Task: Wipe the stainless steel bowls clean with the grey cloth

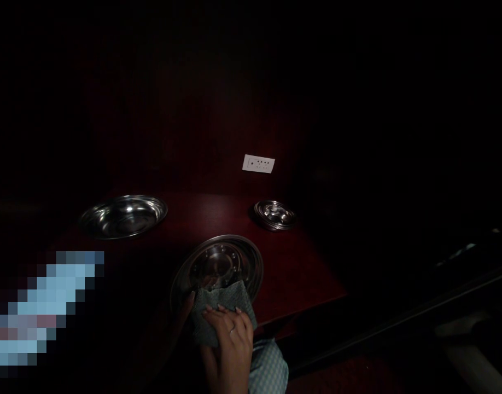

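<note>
Three lots of shiny metalware noted. Nearest me: a round metal dish (249, 262) at the near edge of the bench (304, 268), seemingly tilted; contact with the bench not determinable. My right hand (232, 334): fingers close together, bent over a grey cloth (224, 298) and holding it against the near part of the dish. My left hand (186, 310): dim, one digit showing by the dish's left rim; cannot tell whether it pinches the rim or only props it. A wide dish (123, 216) sits towards the rear edge, left side; a stack of small dishes (274, 215) sits near the rear right corner.

Risks, my judgement: (a) dish could swivel or drop off the near edge if the right presses harder than the left supports, smooth metal being the cause; (b) cloth could bunch, letting my ring (232, 330) scratch the metal; (c) poor light could hide missed patches.
</note>
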The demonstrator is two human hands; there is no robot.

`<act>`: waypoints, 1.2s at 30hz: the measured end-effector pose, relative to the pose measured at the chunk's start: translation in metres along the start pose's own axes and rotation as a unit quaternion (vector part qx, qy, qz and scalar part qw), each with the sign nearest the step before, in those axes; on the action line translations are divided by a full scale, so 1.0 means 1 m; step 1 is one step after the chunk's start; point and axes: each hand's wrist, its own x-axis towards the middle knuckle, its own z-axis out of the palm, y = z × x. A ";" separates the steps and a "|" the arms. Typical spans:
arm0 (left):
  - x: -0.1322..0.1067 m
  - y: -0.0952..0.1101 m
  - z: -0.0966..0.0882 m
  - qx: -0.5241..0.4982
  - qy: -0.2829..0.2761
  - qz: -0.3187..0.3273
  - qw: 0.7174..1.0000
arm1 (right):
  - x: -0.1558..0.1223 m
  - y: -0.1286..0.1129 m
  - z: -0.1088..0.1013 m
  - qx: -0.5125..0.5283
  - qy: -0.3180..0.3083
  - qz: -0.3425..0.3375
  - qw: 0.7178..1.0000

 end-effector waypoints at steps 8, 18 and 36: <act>0.005 0.005 -0.001 0.026 -0.039 -0.029 0.998 | -0.002 -0.003 0.000 0.002 -0.012 0.020 1.000; 0.004 0.008 -0.001 0.031 -0.039 -0.040 0.998 | 0.001 -0.006 -0.002 0.003 -0.015 0.023 1.000; 0.003 0.013 0.001 0.041 -0.029 -0.025 0.998 | -0.001 -0.006 0.000 -0.003 -0.009 0.026 1.000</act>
